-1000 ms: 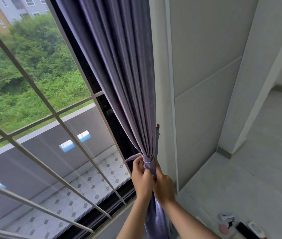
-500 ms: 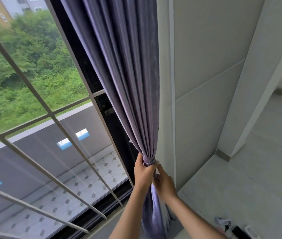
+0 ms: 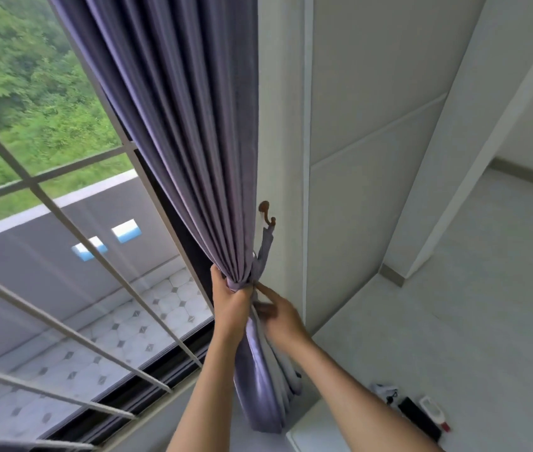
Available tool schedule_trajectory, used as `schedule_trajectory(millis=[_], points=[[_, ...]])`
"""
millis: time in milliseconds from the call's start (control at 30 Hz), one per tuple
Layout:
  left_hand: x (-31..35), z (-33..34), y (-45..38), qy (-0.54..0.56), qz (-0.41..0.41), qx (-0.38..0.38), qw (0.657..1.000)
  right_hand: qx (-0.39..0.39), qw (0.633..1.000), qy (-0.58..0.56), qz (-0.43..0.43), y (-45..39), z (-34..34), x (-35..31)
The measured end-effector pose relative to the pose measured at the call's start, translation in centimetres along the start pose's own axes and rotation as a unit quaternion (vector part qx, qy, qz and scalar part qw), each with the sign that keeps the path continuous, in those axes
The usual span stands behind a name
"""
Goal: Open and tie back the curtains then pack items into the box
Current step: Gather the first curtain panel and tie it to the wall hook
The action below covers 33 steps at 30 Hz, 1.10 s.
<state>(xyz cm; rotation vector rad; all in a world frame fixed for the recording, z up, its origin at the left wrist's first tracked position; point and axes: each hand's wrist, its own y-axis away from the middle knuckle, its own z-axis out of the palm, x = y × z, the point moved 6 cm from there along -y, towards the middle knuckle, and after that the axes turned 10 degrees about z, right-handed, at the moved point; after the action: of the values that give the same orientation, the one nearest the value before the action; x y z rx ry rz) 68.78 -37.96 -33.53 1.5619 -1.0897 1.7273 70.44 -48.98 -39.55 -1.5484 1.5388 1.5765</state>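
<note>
Curtain [image 3: 193,141]: pleated purple fabric, gathered at centre frame.
Left hand [image 3: 230,305]: fingers wrapped tight round the bunch.
Right hand [image 3: 279,316]: fingers loosely spread, touching tieback [image 3: 265,249] strap under brown hook [image 3: 266,213].

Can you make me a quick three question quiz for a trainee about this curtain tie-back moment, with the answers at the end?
1. True or false: the purple curtain is gathered into a bunch at the right side of the window.
2. Which hand is wrapped around the gathered curtain? A) left hand B) right hand
3. Fill in: the tie-back strap runs up to a brown ____ on the white wall.

Key:
1. True.
2. A. The left hand grips the bunch; the right hand has its fingers at the strap beside it.
3. Hook.
</note>
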Motion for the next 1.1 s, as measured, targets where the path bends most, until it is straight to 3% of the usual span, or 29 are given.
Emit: schedule_trajectory(millis=[100,200,400,567,667,867,1100], points=[[0.2,0.0,-0.2,-0.008,-0.002,-0.007,1.0,0.09,0.994,-0.054,0.011,-1.4,-2.8,-1.3],[0.1,0.3,0.0,-0.014,-0.015,-0.01,1.0,0.096,0.989,-0.111,0.006,-2.8,-4.0,-3.7],[0.2,0.4,0.0,-0.013,-0.003,-0.01,1.0,0.084,0.995,-0.011,-0.058,-3.2,-4.4,-8.2],[0.7,0.3,0.3,-0.037,0.022,-0.009,0.999,0.041,0.994,0.102,-0.025,-4.6,-4.5,-9.2],[0.3,0.7,0.7,-0.051,0.018,-0.007,0.998,0.076,0.989,0.125,-0.024,-5.9,-4.8,-8.7],[-0.2,0.5,3.4,-0.179,0.101,0.105,0.973,0.198,0.979,0.057,0.008,-4.4,-4.1,-6.7],[-1.3,-1.2,2.7,-0.274,0.116,0.16,0.941,0.176,0.971,-0.142,0.073,-6.1,-3.2,-4.1]])
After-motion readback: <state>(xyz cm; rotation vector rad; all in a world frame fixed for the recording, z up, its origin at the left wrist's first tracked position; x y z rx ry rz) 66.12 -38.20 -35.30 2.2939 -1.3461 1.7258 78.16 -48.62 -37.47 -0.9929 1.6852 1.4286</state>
